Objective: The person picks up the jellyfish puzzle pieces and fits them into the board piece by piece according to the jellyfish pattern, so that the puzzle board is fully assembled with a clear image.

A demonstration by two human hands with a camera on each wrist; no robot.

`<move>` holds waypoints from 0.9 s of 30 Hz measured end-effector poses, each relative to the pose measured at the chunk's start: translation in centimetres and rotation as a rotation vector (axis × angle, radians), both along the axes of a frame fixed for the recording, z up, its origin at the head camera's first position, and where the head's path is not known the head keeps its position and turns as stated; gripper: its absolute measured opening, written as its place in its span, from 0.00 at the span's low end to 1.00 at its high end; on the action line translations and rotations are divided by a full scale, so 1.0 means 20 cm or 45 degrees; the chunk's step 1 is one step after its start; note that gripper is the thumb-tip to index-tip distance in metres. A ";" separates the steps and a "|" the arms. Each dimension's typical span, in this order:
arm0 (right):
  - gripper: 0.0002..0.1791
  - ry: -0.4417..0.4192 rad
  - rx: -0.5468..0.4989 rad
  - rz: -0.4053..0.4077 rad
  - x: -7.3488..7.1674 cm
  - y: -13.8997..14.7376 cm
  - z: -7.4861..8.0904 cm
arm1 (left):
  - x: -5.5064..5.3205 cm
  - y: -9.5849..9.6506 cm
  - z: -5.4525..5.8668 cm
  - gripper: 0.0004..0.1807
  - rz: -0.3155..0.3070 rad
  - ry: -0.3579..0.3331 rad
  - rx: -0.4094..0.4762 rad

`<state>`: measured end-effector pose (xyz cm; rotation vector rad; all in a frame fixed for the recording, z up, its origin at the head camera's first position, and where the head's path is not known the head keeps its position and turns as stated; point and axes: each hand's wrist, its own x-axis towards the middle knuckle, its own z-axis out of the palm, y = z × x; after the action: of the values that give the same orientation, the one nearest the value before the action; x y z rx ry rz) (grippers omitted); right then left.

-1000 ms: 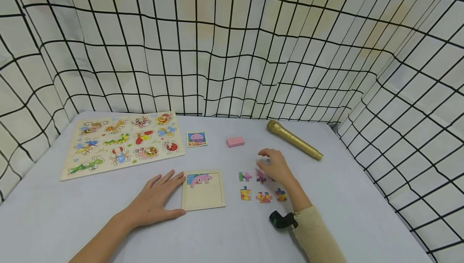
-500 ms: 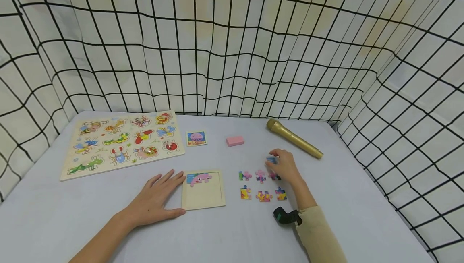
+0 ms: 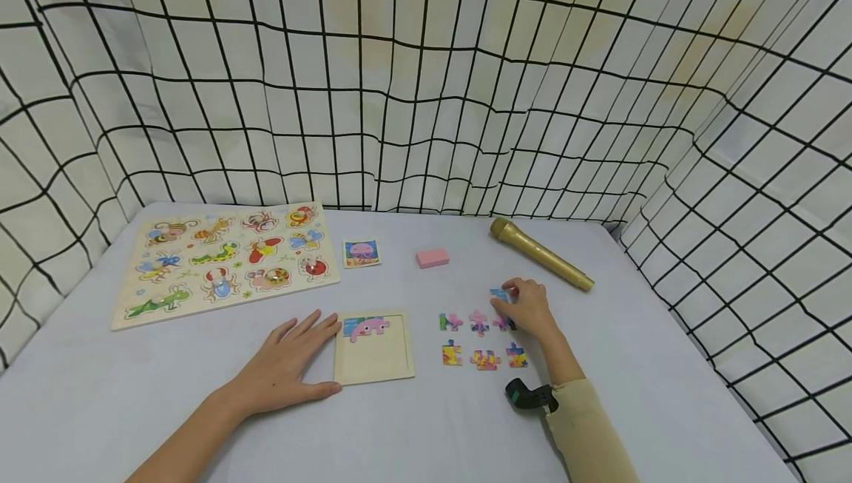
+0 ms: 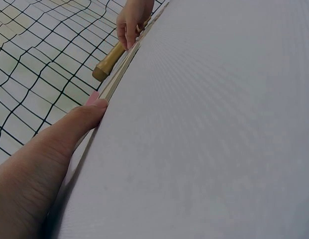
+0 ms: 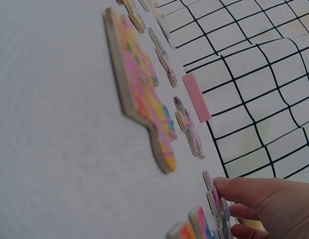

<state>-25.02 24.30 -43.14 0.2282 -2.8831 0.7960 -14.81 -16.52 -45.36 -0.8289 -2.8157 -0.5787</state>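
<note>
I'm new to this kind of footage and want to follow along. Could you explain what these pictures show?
There is no machine here, just a person working barehanded. The wide view comes from a camera worn on the head; the two close views from a camera on each wrist.

The left hand rests with fingers spread against the left edge of a shallow wooden tray, with fitted pieces in its far left corner. The right hand has its fingertips at a blue puzzle piece; whether it is gripped or only touched is hard to tell. Loose puzzle pieces lie nearby on the white surface. Farther back are an insect puzzle board, a small jellyfish picture, a pink block and a gold microphone.
</note>
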 end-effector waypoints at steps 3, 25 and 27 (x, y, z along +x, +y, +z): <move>0.20 0.002 -0.006 0.004 0.00 0.00 0.00 | 0.00 0.00 0.00 0.50 0.000 0.004 0.001; 0.16 -0.138 -0.141 -0.046 0.02 -0.04 0.01 | 0.00 0.00 0.00 0.50 -0.004 -0.030 0.002; 0.13 -0.130 -0.149 -0.032 0.03 -0.05 0.03 | 0.00 0.00 0.00 0.50 -0.003 -0.031 -0.001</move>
<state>-24.50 23.34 -42.64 0.1420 -2.9135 0.9956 -14.81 -16.52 -45.30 -0.8305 -2.8374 -0.5925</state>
